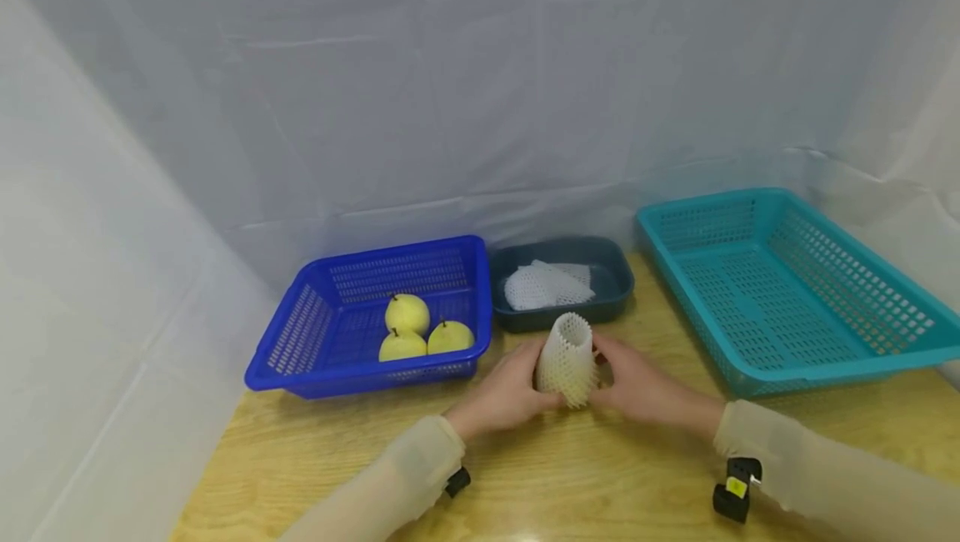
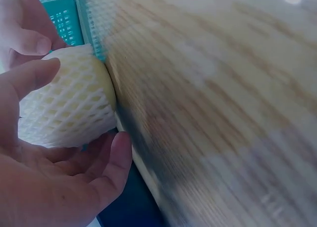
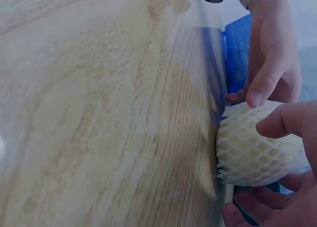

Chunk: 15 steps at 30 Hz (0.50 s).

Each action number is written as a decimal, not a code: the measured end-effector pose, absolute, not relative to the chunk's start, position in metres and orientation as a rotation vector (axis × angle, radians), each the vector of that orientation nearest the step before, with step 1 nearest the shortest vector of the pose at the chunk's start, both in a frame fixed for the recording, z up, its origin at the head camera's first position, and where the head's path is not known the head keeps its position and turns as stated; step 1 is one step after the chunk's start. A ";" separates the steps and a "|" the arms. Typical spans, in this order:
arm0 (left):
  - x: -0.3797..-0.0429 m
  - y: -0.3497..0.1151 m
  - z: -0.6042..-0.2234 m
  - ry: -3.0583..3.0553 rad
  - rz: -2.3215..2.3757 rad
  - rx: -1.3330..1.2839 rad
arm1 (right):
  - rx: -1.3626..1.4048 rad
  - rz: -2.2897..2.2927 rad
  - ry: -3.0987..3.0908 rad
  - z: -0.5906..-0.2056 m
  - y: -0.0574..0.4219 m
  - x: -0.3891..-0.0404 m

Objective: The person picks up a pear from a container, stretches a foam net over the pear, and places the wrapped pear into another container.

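Note:
A white foam fruit net (image 1: 567, 358) stands upright on the table between both hands, its upper end an open tube. It is stretched round a pale yellow pear (image 2: 105, 83), whose lower end shows past the mesh in the left wrist view. My left hand (image 1: 506, 390) holds the net from the left, thumb on the near side and fingers curved round the far side. From the right, my right hand (image 1: 648, 385) grips it likewise, its thumb (image 3: 275, 125) against the mesh in the right wrist view.
A blue basket (image 1: 296, 379) at the left holds three yellow pears (image 1: 407, 314). Behind the hands, a dark tray (image 1: 617, 296) contains flat white foam nets (image 1: 547, 283). At the right stands a teal basket (image 1: 757, 300). White sheeting (image 1: 450, 92) encloses the wooden table (image 1: 585, 484).

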State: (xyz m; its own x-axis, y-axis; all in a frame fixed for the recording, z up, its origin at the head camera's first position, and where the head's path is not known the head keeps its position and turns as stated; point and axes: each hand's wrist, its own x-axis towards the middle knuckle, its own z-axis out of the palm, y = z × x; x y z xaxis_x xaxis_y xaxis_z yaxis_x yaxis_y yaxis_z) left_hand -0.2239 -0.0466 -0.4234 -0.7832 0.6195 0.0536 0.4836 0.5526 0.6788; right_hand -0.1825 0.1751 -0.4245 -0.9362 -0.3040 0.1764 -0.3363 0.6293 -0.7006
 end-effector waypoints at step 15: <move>-0.232 -0.043 -0.427 2.607 0.957 0.941 | 0.567 1.112 -2.866 -0.426 0.173 -0.181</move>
